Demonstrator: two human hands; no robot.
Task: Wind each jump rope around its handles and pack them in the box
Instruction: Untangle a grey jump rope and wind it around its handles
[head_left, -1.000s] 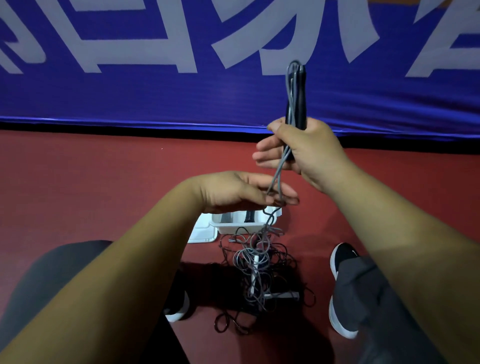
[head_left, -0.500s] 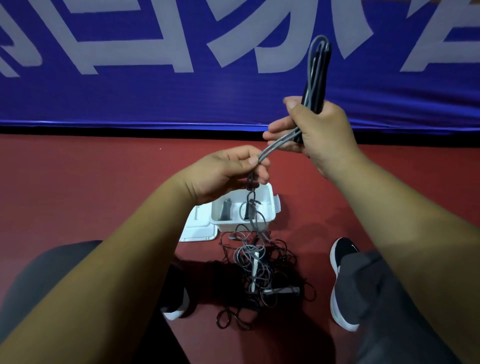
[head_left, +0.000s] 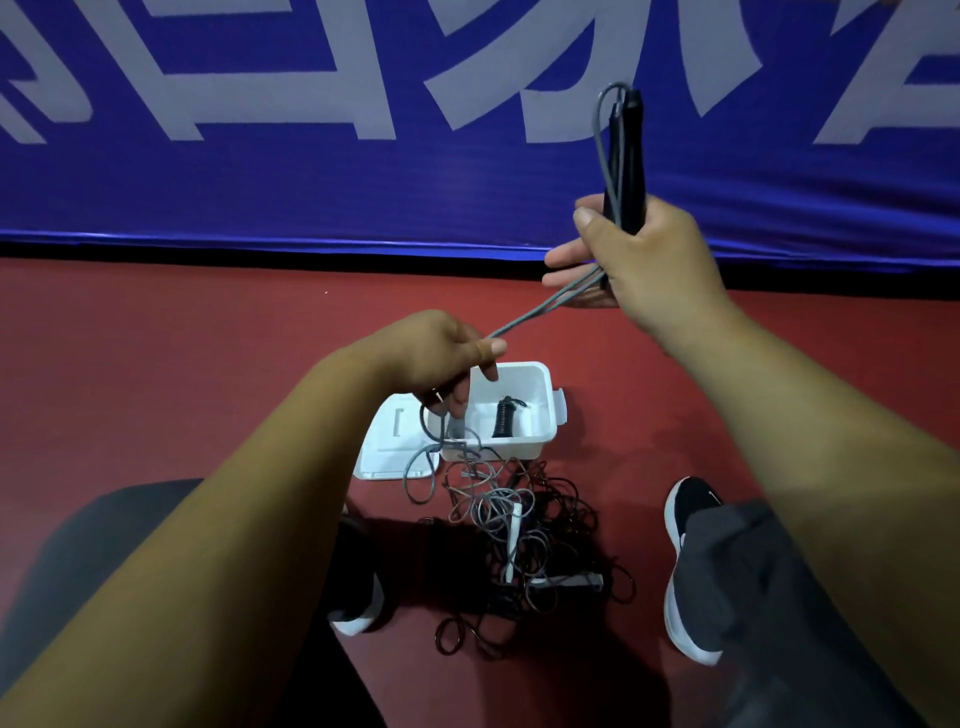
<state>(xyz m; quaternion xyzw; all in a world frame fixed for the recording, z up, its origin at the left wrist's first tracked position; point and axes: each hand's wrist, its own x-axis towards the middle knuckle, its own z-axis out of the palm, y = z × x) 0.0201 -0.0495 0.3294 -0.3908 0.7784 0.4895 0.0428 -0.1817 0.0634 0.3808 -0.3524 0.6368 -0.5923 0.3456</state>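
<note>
Right hand (head_left: 649, 265) grips the upright handles (head_left: 626, 166); left hand (head_left: 447, 358) pinches the grey rope (head_left: 540, 306). Keeping that strand taut should make each turn lie snug.

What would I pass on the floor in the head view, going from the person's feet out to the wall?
Tangled pile of jump ropes → white box, with one wound rope inside → blue banner. The lid lies beside the box at the same depth, so it is left out.

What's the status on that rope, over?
Right hand grips black handles; left hand pinches grey rope taut. White box open below. Tangled ropes piled beside it.
</note>
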